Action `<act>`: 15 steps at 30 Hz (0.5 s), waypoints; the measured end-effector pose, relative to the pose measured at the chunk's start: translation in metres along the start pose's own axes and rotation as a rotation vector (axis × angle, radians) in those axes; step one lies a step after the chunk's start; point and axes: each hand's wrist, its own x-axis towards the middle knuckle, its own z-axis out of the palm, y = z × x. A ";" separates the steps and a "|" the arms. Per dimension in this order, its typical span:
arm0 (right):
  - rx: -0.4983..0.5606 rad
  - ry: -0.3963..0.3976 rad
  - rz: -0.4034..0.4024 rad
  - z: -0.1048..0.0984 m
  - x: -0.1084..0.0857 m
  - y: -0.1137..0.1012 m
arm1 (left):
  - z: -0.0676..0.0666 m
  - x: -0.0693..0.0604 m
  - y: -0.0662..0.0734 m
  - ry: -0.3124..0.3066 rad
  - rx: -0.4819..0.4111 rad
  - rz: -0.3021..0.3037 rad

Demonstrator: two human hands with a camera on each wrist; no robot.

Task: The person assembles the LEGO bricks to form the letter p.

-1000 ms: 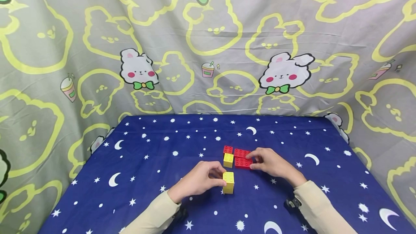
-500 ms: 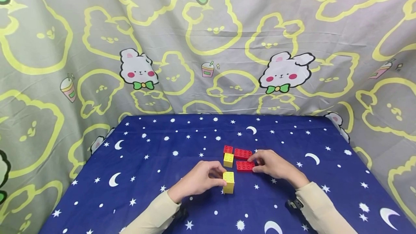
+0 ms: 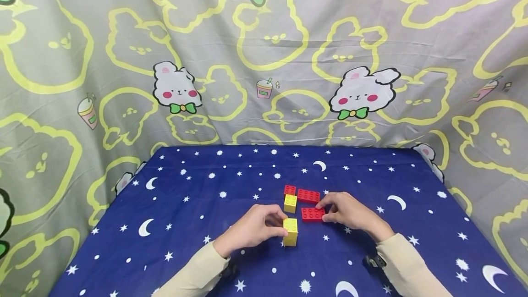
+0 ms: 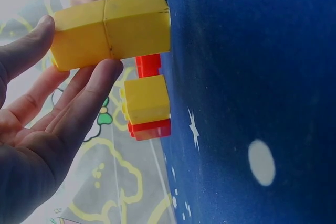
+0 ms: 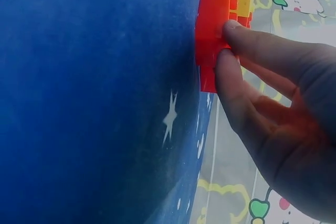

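From the head view, we see that the long red plastic brick with round bumps (image 3: 312, 215), the near one, has just slid. A moment ago it lay close against the other long red plastic brick (image 3: 308, 195). Now it is nearer to us and a bit to the right, with a strip of dark blue cloth with white stars (image 3: 185, 242) between the two. The right hand (image 3: 346, 210) pinches its right end with finger and thumb. Our left hand (image 3: 251, 228) has stayed where it was, and its finger and thumb hold the tall yellow tower of two plastic bricks (image 3: 290, 233), which stands upright. Behind the tower, the single yellow plastic brick (image 3: 290, 204) and the small square red plastic brick (image 3: 290, 189) have not moved. We think the slide means that one red brick is now picked out from the rest, but it is not joined to the tower yet.

In the left wrist view, we see the line where the two yellow bricks meet. The tower's bottom is at or very near the cloth; we cannot tell if it touches.

In the right wrist view, two fingertips press together on the end of the near red brick. We cannot tell if it is lifted off the cloth.
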 end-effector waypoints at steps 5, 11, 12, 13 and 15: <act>0.061 -0.018 0.051 -0.001 -0.001 -0.003 | 0.000 0.001 0.000 0.003 0.008 0.009; 0.111 -0.033 0.101 0.000 -0.002 -0.007 | 0.001 0.000 0.000 0.005 0.013 0.010; 0.122 -0.037 0.111 0.000 -0.002 -0.007 | 0.001 0.000 0.000 0.006 0.014 0.011; 0.134 -0.040 0.119 0.000 -0.002 -0.007 | 0.001 0.000 0.000 0.006 0.014 0.011; 0.154 -0.047 0.131 0.000 -0.002 -0.007 | 0.001 0.000 0.000 0.006 0.012 0.014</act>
